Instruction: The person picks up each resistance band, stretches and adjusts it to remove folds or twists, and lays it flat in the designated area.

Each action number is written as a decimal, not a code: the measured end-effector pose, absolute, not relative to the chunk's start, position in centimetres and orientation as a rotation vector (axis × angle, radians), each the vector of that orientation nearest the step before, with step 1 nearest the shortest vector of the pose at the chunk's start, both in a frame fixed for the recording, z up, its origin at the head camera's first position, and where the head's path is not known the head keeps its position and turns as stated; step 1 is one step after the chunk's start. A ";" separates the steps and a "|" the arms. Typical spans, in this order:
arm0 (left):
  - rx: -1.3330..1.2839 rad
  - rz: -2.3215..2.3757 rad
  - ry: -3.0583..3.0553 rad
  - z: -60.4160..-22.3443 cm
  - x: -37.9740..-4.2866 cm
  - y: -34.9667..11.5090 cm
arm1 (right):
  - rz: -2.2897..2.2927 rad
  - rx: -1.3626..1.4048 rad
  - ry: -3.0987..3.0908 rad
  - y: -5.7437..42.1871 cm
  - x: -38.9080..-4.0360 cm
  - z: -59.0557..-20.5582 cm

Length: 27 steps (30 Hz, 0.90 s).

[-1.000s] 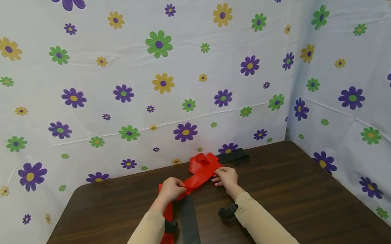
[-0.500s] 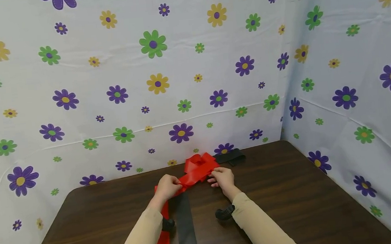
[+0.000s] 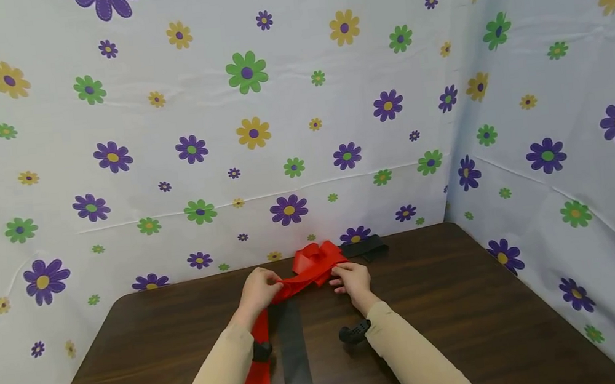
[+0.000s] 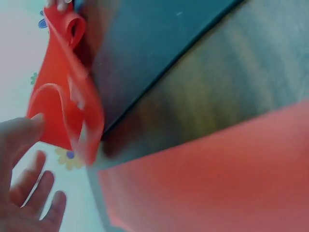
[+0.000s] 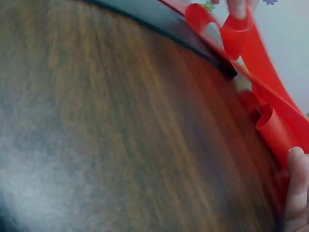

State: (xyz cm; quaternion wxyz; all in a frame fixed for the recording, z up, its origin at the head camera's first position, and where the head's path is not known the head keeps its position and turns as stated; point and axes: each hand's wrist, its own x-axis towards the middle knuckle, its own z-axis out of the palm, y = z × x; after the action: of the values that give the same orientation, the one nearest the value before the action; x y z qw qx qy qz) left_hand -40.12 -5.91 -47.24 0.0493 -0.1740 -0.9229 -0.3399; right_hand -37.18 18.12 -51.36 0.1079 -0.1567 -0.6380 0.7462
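A red resistance band (image 3: 315, 273) stretches between the two hands at the back of the table, with a loose loop rising behind it. At its left part, my left hand (image 3: 257, 292) pinches the band between thumb and fingers; the left wrist view shows the thumb against the curled red strip (image 4: 53, 113). My right hand (image 3: 354, 280) pinches the other part, its remaining fingers loose. In the right wrist view, the band (image 5: 277, 133) is rolled beside the right thumb. Below the left hand lies a flat red band (image 3: 256, 382) marked "Heavy"; whether it joins the held band is hidden.
Right of the flat red band lies a black band (image 3: 295, 357) marked "X-Heavy". Another black strip (image 3: 365, 246) lies at the table's back edge. The dark wooden table (image 3: 435, 303) meets a flowered cloth (image 3: 192, 92) behind and at the right.
My left hand has shifted slightly left and away from me. The strip between the hands has turned from a broad face to a narrower, curled one. The right hand stays nearly still.
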 end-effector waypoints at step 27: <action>-0.269 -1.181 -2.527 -40.9 -39.5 -12.3 | 2.049 -0.206 -2.101 24.8 -37.7 -45.4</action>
State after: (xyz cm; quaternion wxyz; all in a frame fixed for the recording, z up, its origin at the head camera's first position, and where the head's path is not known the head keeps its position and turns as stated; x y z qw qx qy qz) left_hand -39.50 -12.34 -40.89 0.1689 -0.0946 -0.8887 -0.4156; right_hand -37.69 24.80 -45.40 0.0996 -0.0696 -0.7106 0.6931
